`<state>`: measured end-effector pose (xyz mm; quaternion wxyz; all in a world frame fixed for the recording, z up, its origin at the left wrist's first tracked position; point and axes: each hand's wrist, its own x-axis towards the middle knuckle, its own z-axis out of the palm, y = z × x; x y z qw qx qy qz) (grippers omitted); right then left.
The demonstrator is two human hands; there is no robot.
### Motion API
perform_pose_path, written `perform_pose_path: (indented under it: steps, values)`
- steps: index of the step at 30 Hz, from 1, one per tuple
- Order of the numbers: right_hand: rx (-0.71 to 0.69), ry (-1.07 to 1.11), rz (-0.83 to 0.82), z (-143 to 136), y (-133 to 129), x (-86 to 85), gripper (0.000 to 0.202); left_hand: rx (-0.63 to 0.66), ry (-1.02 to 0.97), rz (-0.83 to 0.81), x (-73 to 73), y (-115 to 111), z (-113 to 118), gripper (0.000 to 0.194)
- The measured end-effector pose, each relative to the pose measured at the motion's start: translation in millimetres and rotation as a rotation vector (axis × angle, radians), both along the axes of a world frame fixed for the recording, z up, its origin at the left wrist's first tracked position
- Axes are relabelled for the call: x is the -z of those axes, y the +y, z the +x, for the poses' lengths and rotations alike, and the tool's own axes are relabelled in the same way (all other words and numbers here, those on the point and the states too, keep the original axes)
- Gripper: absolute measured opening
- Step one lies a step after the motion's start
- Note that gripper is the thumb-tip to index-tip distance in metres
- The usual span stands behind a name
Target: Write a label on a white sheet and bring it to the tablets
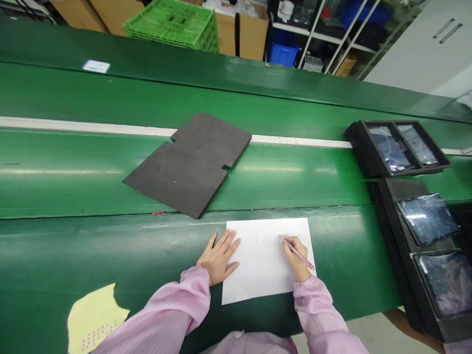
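Note:
A white sheet of paper (263, 275) lies on the green work surface in front of me, with faint handwritten characters near its upper middle. My left hand (218, 258) rests flat on the sheet's left edge, fingers spread. In my right hand (296, 258) is a pink pen (304, 260), pinched between thumb and fingers. Its tip meets the paper just right of the faint writing. Beyond the sheet, a dark grey foam board (191, 162) with notched edges lies across the white strip.
Black foam trays (398, 211) holding tablet-like screens (427, 219) stand at the right. A torn yellow paper (92, 314) lies at lower left, a small white label (96, 66) on the far ledge. Green crates (173, 22), cardboard boxes (252, 34) and shelving are behind.

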<state>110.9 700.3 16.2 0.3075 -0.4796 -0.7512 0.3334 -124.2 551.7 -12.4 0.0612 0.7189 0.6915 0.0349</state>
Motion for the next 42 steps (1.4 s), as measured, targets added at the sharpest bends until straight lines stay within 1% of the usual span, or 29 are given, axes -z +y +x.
perform_pose_path:
  steps: [3, 7, 11, 16, 19, 22, 24, 28, 33, 38, 42]
  values:
    - [-0.020, -0.004, -0.006, 4.7, 1.9, -0.8, 0.015, 0.002, -0.004, -0.008, 0.0, 0.0, -0.1, 0.065]
    - [-0.049, -0.003, -0.010, 10.9, -1.3, -2.2, 0.019, 0.001, -0.016, -0.012, -0.2, -0.1, -0.3, 0.065]
    - [-0.067, -0.004, -0.028, 8.0, -5.4, -1.1, 0.017, -0.006, -0.022, -0.008, -0.5, -0.1, -0.4, 0.065]
    - [0.021, 0.003, -0.039, 5.9, -5.6, 0.6, 0.016, 0.000, -0.018, 0.020, -1.5, 0.3, -0.3, 0.065]
    - [0.088, 0.018, -0.040, 13.2, -1.6, 0.9, 0.017, 0.009, -0.018, 0.044, -1.3, 0.4, -0.1, 0.064]
    - [0.184, 0.023, -0.028, 24.2, 4.6, 1.2, 0.018, 0.002, -0.024, 0.072, 0.9, -0.1, 0.2, 0.064]
    - [0.216, 0.018, -0.026, 29.6, 7.8, 1.6, 0.018, -0.006, -0.025, 0.085, 3.0, -0.5, 0.3, 0.063]
    - [0.203, 0.009, -0.032, 30.7, 7.9, 3.9, 0.018, 0.010, -0.010, 0.109, 5.4, -1.3, 0.4, 0.062]
    - [0.256, 0.015, 0.010, 28.9, 3.1, 6.1, 0.019, -0.013, -0.017, 0.105, 3.6, -1.4, 1.3, 0.063]
    - [0.176, 0.007, 0.012, 30.8, -0.6, 5.2, 0.017, -0.012, -0.006, 0.101, 4.1, -0.1, 1.6, 0.062]
    - [0.217, 0.001, 0.049, 30.0, -0.5, 5.7, 0.018, -0.020, -0.011, 0.102, 4.6, -0.2, 1.7, 0.063]
